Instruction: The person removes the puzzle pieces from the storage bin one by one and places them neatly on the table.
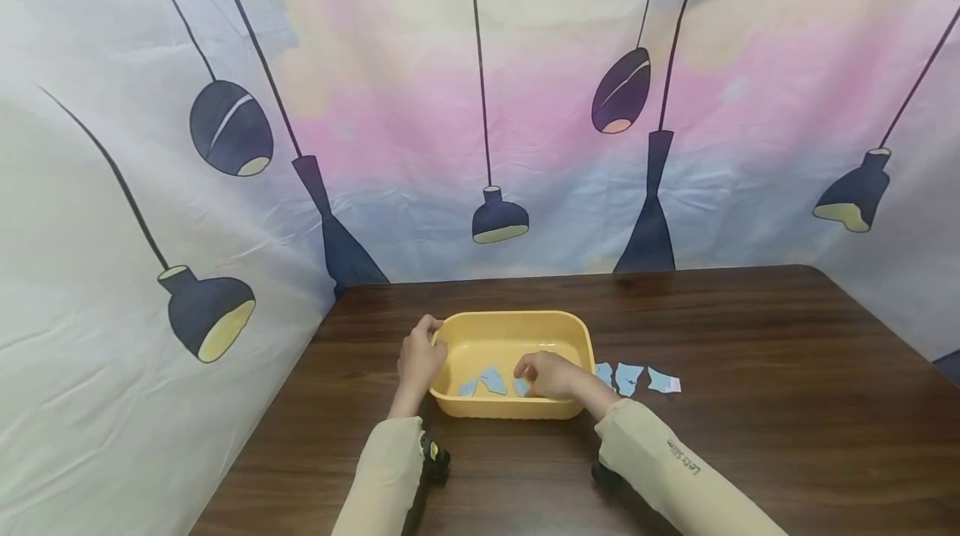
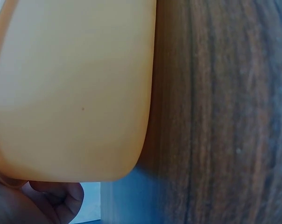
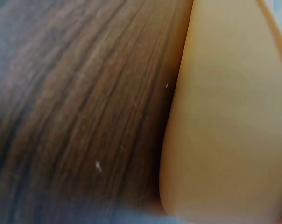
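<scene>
A yellow plastic basin [image 1: 510,409] stands on the table, with several torn pieces of light blue paper [image 1: 492,380] lying in it. My left hand [image 1: 420,359] grips the basin's left end at the rim; in the left wrist view, curled fingers [image 2: 68,200] show beyond the basin wall [image 2: 75,93]. Reaching over the near rim, my right hand [image 1: 551,375] has its fingertips down inside the basin and pinches another torn blue paper piece [image 1: 521,387], partly hidden by the fingers. Only the basin's outer wall [image 3: 229,116] and the table show in the right wrist view.
Just right of the basin, more torn blue paper pieces [image 1: 628,378] lie in a row on the dark wooden table [image 1: 787,403]; the rightmost scrap [image 1: 664,381] has a whitish corner. A cloth backdrop [image 1: 420,119] printed with hanging lamps rises behind the table.
</scene>
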### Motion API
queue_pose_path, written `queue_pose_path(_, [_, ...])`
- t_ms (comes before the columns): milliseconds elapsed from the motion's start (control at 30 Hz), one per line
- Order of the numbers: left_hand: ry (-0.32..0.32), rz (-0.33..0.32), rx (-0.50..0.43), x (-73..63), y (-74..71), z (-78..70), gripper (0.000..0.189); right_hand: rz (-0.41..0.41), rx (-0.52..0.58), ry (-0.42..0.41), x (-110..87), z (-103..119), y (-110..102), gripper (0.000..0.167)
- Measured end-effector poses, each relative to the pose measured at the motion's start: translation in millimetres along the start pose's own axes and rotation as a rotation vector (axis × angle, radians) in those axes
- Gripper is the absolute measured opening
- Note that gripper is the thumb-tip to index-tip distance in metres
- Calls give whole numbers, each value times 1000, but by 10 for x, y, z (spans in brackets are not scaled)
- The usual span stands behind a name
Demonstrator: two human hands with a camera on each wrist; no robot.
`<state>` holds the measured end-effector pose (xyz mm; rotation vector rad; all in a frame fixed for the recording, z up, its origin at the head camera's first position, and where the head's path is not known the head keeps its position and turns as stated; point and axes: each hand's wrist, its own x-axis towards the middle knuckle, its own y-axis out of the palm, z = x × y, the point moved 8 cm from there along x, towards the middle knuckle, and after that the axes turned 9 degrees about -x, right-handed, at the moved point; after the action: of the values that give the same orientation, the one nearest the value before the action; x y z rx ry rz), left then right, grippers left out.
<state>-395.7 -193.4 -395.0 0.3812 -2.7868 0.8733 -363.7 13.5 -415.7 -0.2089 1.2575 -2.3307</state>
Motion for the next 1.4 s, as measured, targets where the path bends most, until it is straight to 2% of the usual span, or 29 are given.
queue_pose_path(267, [-1, 6, 1, 1, -6, -8, 33, 3, -35, -13, -2, 23, -13, 27])
queue_pose_path(400, [-6, 9, 4, -5, -6, -2, 33, -1, -26, 10, 3, -2, 8, 26])
queue_pose_path(533, [-5, 7, 3, -6, -12, -2, 33, -28, 1, 43, -13, -7, -4, 27])
queue_pose_path(667, [-2, 2, 2, -5, -22, -1, 33, -60, 17, 43, -22, 6, -33, 25])
queue_pose_path(800, [2, -1, 5, -6, -29, -8, 33, -80, 87, 2, -20, 4, -68, 17])
queue_pose_path(967, [-4, 3, 10, -16, -17, 2, 34, -143, 200, -55, -43, -21, -149, 12])
queue_pose_path(1200, [2, 1, 33, -25, 16, 2, 33, -243, 281, 21, -50, -82, -204, 18])
queue_pose_path(1400, [17, -17, 31, -26, -12, -23, 32, -291, 308, -24, -103, -15, -340, 21])
